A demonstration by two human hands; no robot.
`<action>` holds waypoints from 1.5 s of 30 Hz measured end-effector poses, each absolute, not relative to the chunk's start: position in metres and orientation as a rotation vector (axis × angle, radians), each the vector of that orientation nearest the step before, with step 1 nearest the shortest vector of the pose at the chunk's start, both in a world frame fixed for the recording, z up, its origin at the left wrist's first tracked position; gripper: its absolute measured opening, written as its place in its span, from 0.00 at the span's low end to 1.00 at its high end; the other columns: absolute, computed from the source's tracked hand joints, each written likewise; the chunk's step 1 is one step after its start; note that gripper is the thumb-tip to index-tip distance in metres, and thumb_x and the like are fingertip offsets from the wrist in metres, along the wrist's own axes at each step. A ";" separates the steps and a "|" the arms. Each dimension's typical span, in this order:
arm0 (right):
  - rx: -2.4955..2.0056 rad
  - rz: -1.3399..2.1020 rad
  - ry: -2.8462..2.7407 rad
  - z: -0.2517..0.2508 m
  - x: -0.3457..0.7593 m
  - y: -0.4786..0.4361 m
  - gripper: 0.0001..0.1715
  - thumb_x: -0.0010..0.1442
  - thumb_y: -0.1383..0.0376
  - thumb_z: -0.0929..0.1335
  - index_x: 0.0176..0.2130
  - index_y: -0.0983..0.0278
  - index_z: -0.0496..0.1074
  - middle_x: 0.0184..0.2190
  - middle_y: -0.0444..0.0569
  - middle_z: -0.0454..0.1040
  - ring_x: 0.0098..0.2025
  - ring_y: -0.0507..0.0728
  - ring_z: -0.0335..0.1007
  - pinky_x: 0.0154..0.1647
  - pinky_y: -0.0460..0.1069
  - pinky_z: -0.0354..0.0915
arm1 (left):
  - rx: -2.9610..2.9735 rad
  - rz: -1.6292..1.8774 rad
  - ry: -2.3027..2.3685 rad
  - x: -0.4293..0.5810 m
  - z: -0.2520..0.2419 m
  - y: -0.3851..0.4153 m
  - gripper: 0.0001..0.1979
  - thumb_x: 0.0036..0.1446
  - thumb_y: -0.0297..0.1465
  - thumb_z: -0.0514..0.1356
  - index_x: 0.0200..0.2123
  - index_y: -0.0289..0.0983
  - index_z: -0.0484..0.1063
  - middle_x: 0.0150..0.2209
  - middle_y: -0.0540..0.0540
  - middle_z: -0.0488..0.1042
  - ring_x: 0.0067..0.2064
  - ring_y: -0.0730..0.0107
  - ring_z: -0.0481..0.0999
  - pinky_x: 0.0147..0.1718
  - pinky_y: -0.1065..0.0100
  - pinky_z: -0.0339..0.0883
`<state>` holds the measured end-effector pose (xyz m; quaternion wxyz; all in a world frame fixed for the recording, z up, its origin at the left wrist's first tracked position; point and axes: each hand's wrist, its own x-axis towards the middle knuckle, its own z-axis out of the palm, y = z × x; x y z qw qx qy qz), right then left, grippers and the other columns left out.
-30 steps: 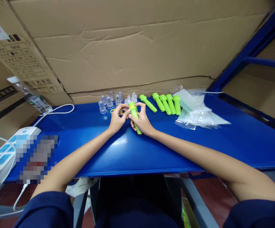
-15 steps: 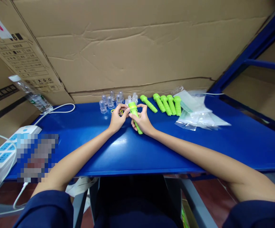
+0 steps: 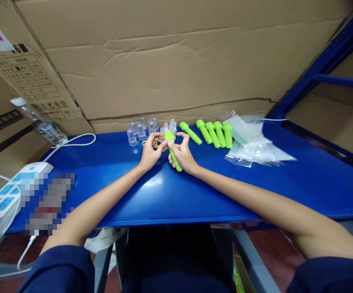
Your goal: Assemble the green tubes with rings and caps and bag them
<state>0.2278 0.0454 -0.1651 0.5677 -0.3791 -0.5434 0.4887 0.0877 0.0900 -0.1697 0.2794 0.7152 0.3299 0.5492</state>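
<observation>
A bright green ribbed flashlight (image 3: 175, 158) is held over the table, its wide head (image 3: 168, 135) pointing away from me and its narrow end toward me. My right hand (image 3: 183, 154) wraps its fingers and thumb around the body. Thumb and fingertips of my left hand (image 3: 152, 152) close on the head from the left side. Part of the head is covered by my fingers. Just behind my left fingers lie small yellow rings (image 3: 144, 143). Clear plastic caps (image 3: 131, 137) stand in a group beyond my left hand, with smaller clear pieces (image 3: 172, 124) behind the flashlight.
Several similar green flashlights (image 3: 212, 134) lie to the right, one (image 3: 190, 133) set apart. Beside them are clear plastic bags (image 3: 252, 142). On the left are a water bottle (image 3: 44, 124), a white power strip (image 3: 2, 199) with cables and a blurred-out object (image 3: 48, 203). Cardboard (image 3: 176, 69) walls the back.
The flashlight's head has shifted slightly left in my hands. The yellow band around its head shows less now. Both hands keep nearly the same place.
</observation>
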 end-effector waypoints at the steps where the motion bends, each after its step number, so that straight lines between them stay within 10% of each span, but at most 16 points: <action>1: -0.884 1.148 -1.282 -0.164 0.227 0.044 0.38 0.54 0.46 0.73 0.48 0.55 0.47 0.23 0.30 0.69 0.11 0.50 0.62 0.08 0.43 0.60 | 1.913 1.465 0.881 0.088 -0.170 0.090 0.12 0.60 0.35 0.64 0.45 0.39 0.69 0.45 0.44 0.76 0.41 0.70 0.78 0.34 0.71 0.66; 21: -0.871 1.231 -1.271 -0.165 0.229 0.047 0.35 0.52 0.55 0.73 0.43 0.55 0.46 0.18 0.28 0.67 0.13 0.54 0.67 0.11 0.47 0.68 | 1.898 1.407 0.828 0.087 -0.167 0.087 0.11 0.62 0.37 0.63 0.43 0.38 0.69 0.46 0.44 0.76 0.39 0.72 0.77 0.34 0.72 0.66; 30: -0.923 1.143 -1.296 -0.167 0.228 0.046 0.38 0.54 0.50 0.72 0.53 0.55 0.50 0.37 0.43 0.77 0.15 0.50 0.70 0.10 0.46 0.67 | 1.869 1.489 0.882 0.086 -0.168 0.091 0.11 0.60 0.38 0.64 0.42 0.38 0.71 0.41 0.45 0.77 0.37 0.72 0.76 0.34 0.72 0.67; 45: -0.896 1.146 -1.398 -0.163 0.230 0.042 0.32 0.58 0.51 0.70 0.53 0.54 0.52 0.37 0.41 0.76 0.14 0.48 0.67 0.08 0.43 0.64 | 1.985 1.452 0.853 0.084 -0.169 0.092 0.10 0.62 0.35 0.62 0.45 0.38 0.77 0.44 0.43 0.77 0.39 0.69 0.77 0.35 0.70 0.67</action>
